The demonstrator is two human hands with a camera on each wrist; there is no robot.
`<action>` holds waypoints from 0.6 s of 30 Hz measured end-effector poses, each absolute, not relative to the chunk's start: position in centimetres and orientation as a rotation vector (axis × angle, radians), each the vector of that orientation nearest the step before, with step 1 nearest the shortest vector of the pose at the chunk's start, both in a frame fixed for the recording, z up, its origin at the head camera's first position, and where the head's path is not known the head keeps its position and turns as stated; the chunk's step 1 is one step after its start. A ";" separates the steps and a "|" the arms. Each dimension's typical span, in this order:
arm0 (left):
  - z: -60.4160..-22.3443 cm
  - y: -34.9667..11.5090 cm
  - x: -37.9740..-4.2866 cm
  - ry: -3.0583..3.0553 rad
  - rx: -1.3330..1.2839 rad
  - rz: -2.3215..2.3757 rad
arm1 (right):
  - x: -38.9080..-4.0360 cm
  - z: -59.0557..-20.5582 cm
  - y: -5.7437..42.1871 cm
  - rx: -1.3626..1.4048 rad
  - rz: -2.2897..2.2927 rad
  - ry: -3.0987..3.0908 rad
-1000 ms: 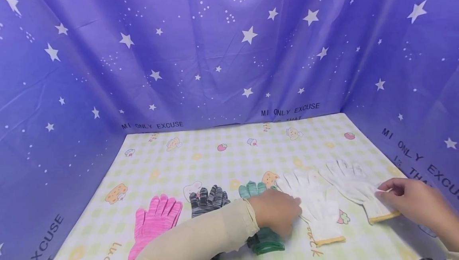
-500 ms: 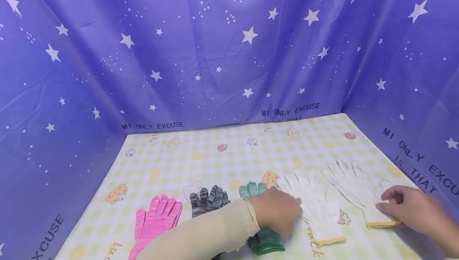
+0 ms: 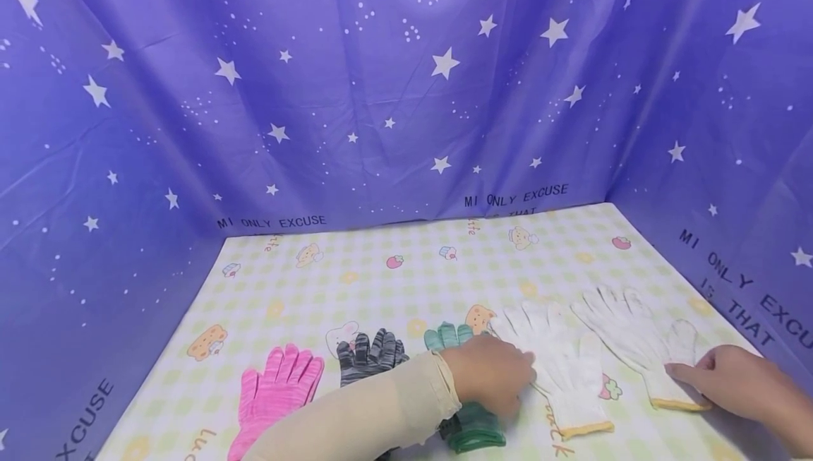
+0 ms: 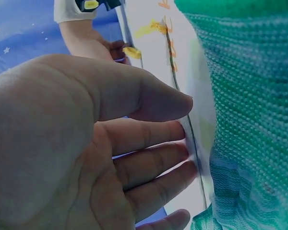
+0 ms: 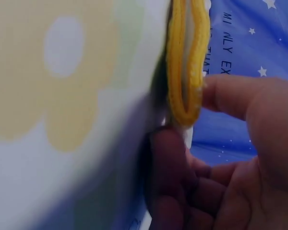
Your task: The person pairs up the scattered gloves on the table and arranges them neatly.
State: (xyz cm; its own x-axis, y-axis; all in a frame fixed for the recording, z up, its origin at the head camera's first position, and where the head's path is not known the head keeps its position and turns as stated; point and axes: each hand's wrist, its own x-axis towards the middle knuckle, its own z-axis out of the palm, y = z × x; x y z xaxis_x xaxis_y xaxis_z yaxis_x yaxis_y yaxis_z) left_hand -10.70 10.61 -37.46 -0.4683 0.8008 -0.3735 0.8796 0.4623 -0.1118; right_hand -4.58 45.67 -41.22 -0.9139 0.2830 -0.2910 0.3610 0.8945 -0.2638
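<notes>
Two white knitted gloves with yellow cuffs lie palm-flat at the right of the head view. My right hand pinches the outer white glove near its cuff. The right wrist view shows the yellow cuff rim between thumb and forefinger. My left hand reaches over a green glove to the near edge of the inner white glove. In the left wrist view, its fingers are nearly straight, tips at that edge; the green knit is close by.
To the left lie a pink glove and a black-grey striped glove, the latter partly hidden by my left sleeve. A checked cloth covers the table. Purple star-printed curtains enclose the back and sides.
My right hand has shifted slightly toward me and right, and the outer white glove's cuff has moved slightly toward me. Its thumb part now shows spread. My left hand stays put.
</notes>
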 end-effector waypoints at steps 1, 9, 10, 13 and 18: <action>-37.4 10.6 -10.7 2.445 1.440 -0.426 | -4.6 -41.3 45.7 0.496 -0.460 2.792; -37.5 10.9 -10.8 2.446 1.421 -0.454 | -5.0 -41.8 46.0 0.486 -0.482 2.914; -37.5 10.9 -10.8 2.445 1.416 -0.450 | -4.9 -41.9 46.0 0.468 -0.483 2.956; -37.6 10.9 -10.9 2.441 1.409 -0.437 | -5.0 -42.1 45.9 0.415 -0.525 3.073; -37.8 10.7 -11.0 2.443 1.422 -0.418 | -5.4 -42.0 45.8 0.408 -0.581 3.183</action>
State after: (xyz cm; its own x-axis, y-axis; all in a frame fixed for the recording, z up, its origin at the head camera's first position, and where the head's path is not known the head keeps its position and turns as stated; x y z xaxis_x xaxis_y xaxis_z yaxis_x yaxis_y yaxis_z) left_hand -11.03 10.70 -37.78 -0.4747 0.7928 -0.3823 0.8748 0.4728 -0.1057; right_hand -5.42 45.79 -42.00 -0.9618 0.2644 0.0717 0.2220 0.9056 -0.3615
